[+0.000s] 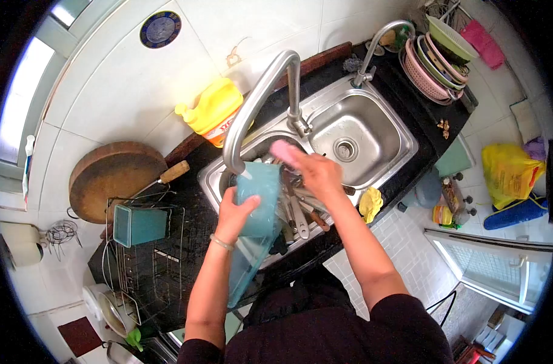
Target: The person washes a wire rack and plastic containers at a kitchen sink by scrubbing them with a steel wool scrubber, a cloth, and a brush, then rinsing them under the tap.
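My left hand (233, 217) grips a blue-green plastic container (261, 209) over the left sink basin, with the thumb across its side. The mouth of the tall faucet (252, 100) is just above the container, and a short pale stream shows there. My right hand (322, 177) is closed around a pink sponge or cloth (282, 150), apart from the container's upper right side. Knives and other utensils (299, 217) lie jumbled in the basin below. A long blue-green plastic panel (243, 282) slants down toward my body; I cannot tell whether it joins the container.
The right basin (373, 130) has a drain strainer. A yellow jug (214, 112) stands behind the sink. Left are a round wooden board (110, 179), a knife (174, 173) and a wire rack (146, 267) with a blue-green holder (140, 224). A yellow cloth (370, 203) hugs the front edge.
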The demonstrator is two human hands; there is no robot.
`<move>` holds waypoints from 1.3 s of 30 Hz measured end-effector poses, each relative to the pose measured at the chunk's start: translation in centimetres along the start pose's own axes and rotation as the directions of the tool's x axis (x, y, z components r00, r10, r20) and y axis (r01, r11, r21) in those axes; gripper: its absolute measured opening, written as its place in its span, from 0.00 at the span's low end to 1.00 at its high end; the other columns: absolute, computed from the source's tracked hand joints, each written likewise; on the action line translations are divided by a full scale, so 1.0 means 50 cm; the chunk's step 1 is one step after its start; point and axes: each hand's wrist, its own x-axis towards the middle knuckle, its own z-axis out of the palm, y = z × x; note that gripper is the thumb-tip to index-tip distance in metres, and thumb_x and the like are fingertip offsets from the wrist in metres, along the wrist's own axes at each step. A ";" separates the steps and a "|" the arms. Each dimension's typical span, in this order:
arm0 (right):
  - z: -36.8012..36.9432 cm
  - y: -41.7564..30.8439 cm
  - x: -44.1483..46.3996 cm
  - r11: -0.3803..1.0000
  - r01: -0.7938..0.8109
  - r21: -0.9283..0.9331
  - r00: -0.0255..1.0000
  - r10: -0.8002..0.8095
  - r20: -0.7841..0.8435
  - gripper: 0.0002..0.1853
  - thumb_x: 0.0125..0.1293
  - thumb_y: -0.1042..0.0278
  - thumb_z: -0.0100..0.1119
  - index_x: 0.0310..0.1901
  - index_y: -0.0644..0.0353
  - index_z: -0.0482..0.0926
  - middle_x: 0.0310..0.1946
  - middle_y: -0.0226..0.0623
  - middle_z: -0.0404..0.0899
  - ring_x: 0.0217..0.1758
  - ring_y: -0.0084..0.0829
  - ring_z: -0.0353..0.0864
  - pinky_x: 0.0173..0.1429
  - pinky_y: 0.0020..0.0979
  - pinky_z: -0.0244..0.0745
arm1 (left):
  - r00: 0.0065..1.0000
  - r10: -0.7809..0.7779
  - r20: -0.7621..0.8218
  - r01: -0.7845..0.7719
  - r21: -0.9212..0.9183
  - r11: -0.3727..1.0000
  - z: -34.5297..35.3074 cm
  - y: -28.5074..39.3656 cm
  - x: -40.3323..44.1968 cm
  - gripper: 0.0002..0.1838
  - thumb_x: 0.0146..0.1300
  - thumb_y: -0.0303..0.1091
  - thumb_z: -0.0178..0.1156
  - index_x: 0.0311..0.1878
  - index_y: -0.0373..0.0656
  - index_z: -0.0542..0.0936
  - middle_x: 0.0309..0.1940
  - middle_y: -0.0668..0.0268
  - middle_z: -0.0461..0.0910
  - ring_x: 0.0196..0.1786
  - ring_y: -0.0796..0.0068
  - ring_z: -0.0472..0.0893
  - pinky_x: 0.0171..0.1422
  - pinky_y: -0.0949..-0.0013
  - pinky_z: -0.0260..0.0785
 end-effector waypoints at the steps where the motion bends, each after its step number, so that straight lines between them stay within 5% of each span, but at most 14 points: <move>1: -0.010 0.000 0.008 0.994 -0.078 -0.072 0.995 0.073 -0.071 0.18 0.59 0.64 0.61 0.52 0.39 0.80 0.24 0.35 0.77 0.26 0.38 0.79 0.29 0.37 0.74 | 1.000 0.003 -0.024 -0.004 -0.043 0.999 -0.004 0.001 -0.003 0.27 0.51 0.36 0.69 0.51 0.30 0.72 0.41 0.58 0.79 0.40 0.72 0.78 0.45 0.71 0.72; 5: 0.009 -0.078 0.002 0.991 0.123 0.051 0.992 -0.122 -0.022 0.17 0.59 0.65 0.61 0.51 0.42 0.81 0.25 0.36 0.79 0.25 0.38 0.79 0.29 0.36 0.74 | 0.999 0.032 0.001 -0.032 0.129 0.991 0.006 -0.002 0.007 0.27 0.50 0.36 0.69 0.50 0.31 0.72 0.40 0.59 0.79 0.39 0.73 0.78 0.45 0.71 0.72; 9: 0.019 -0.056 0.013 0.974 0.099 0.206 0.995 -0.099 -0.012 0.16 0.58 0.63 0.63 0.49 0.41 0.82 0.24 0.35 0.77 0.26 0.38 0.78 0.30 0.35 0.73 | 0.998 0.050 -0.022 -0.048 0.098 0.994 0.006 -0.002 0.009 0.26 0.50 0.36 0.69 0.49 0.32 0.73 0.39 0.59 0.79 0.39 0.73 0.79 0.44 0.71 0.72; 13: -0.008 0.082 -0.049 0.975 -0.222 0.021 0.971 0.219 0.091 0.14 0.61 0.63 0.62 0.49 0.43 0.83 0.32 0.37 0.83 0.34 0.35 0.82 0.38 0.33 0.75 | 0.996 0.041 -0.079 -0.048 -0.076 0.996 -0.028 0.012 -0.007 0.26 0.50 0.36 0.69 0.50 0.33 0.72 0.39 0.59 0.80 0.39 0.72 0.79 0.44 0.70 0.73; 15: -0.018 0.089 -0.062 0.954 -0.259 0.152 0.964 0.265 -0.024 0.14 0.62 0.65 0.61 0.50 0.47 0.82 0.34 0.40 0.83 0.36 0.34 0.83 0.41 0.33 0.75 | 0.964 0.221 -0.150 -0.134 0.443 0.886 -0.019 0.024 -0.017 0.30 0.47 0.38 0.70 0.51 0.34 0.71 0.40 0.55 0.80 0.40 0.64 0.81 0.46 0.66 0.73; 18: -0.027 0.008 -0.059 0.916 -0.188 0.355 0.980 0.201 0.000 0.15 0.62 0.67 0.60 0.52 0.51 0.81 0.36 0.43 0.83 0.38 0.33 0.83 0.43 0.31 0.76 | 0.920 0.377 -0.109 -0.160 0.773 0.614 0.003 0.011 -0.008 0.32 0.43 0.39 0.71 0.51 0.35 0.71 0.41 0.51 0.78 0.43 0.54 0.79 0.49 0.59 0.72; 19: -0.009 -0.016 -0.065 0.925 -0.072 0.373 0.991 0.107 -0.076 0.15 0.62 0.60 0.60 0.52 0.42 0.81 0.32 0.39 0.82 0.32 0.41 0.81 0.37 0.37 0.77 | 0.919 0.381 -0.101 -0.169 0.773 0.612 0.013 0.011 -0.007 0.32 0.43 0.39 0.71 0.51 0.35 0.71 0.41 0.51 0.78 0.43 0.54 0.79 0.49 0.59 0.72; 21: -0.009 -0.077 -0.078 0.988 0.111 0.109 0.993 -0.116 0.039 0.15 0.62 0.58 0.58 0.51 0.36 0.81 0.23 0.35 0.77 0.25 0.41 0.78 0.28 0.42 0.73 | 0.899 0.434 -0.053 -0.209 0.820 0.533 0.030 0.012 -0.009 0.31 0.41 0.39 0.71 0.49 0.36 0.71 0.40 0.51 0.77 0.46 0.48 0.76 0.50 0.54 0.70; 23: -0.010 -0.099 -0.072 0.994 0.053 -0.097 0.984 -0.036 0.174 0.17 0.60 0.58 0.58 0.52 0.34 0.80 0.22 0.34 0.75 0.25 0.41 0.78 0.27 0.42 0.71 | 0.891 0.454 -0.019 -0.233 0.838 0.493 0.037 0.017 -0.014 0.30 0.41 0.37 0.71 0.48 0.37 0.71 0.39 0.52 0.76 0.45 0.50 0.76 0.48 0.54 0.69; 26: -0.011 -0.058 -0.021 0.998 -0.031 -0.063 0.999 0.033 0.033 0.18 0.58 0.62 0.61 0.51 0.37 0.80 0.22 0.35 0.75 0.23 0.41 0.77 0.25 0.42 0.70 | 0.868 0.495 0.017 -0.245 0.883 0.399 0.039 0.022 -0.023 0.30 0.41 0.37 0.71 0.48 0.37 0.71 0.38 0.53 0.75 0.44 0.52 0.76 0.47 0.54 0.69; 27: -0.019 -0.050 -0.006 0.968 -0.023 -0.249 0.999 0.034 0.040 0.17 0.58 0.62 0.61 0.51 0.37 0.80 0.21 0.35 0.75 0.23 0.40 0.77 0.26 0.41 0.71 | 0.865 0.501 0.041 -0.262 0.887 0.380 0.041 0.025 -0.029 0.30 0.41 0.37 0.71 0.47 0.37 0.71 0.37 0.54 0.75 0.43 0.52 0.76 0.46 0.54 0.69; 31: -0.016 -0.069 -0.023 0.991 -0.041 -0.127 0.999 0.042 0.002 0.17 0.60 0.62 0.58 0.52 0.36 0.79 0.21 0.34 0.75 0.23 0.39 0.78 0.26 0.41 0.73 | 0.849 0.521 0.087 -0.286 0.905 0.315 0.038 0.026 -0.030 0.29 0.41 0.37 0.71 0.46 0.38 0.71 0.35 0.57 0.74 0.41 0.54 0.75 0.43 0.53 0.69; 35: 0.010 -0.114 -0.025 0.998 -0.036 -0.057 0.999 0.036 0.002 0.16 0.59 0.61 0.61 0.50 0.38 0.81 0.22 0.33 0.76 0.26 0.38 0.79 0.27 0.39 0.73 | 0.867 0.494 0.069 -0.262 0.906 0.333 0.051 0.018 -0.026 0.30 0.40 0.37 0.71 0.47 0.39 0.72 0.37 0.56 0.75 0.43 0.53 0.75 0.46 0.54 0.69; 39: -0.012 -0.028 -0.064 0.989 -0.104 0.105 0.994 0.099 0.046 0.17 0.59 0.61 0.63 0.51 0.39 0.81 0.26 0.35 0.79 0.27 0.38 0.80 0.31 0.36 0.75 | 0.912 0.375 -0.164 -0.150 0.718 0.679 0.006 0.008 -0.013 0.33 0.42 0.40 0.72 0.51 0.37 0.72 0.40 0.51 0.79 0.45 0.54 0.80 0.50 0.58 0.72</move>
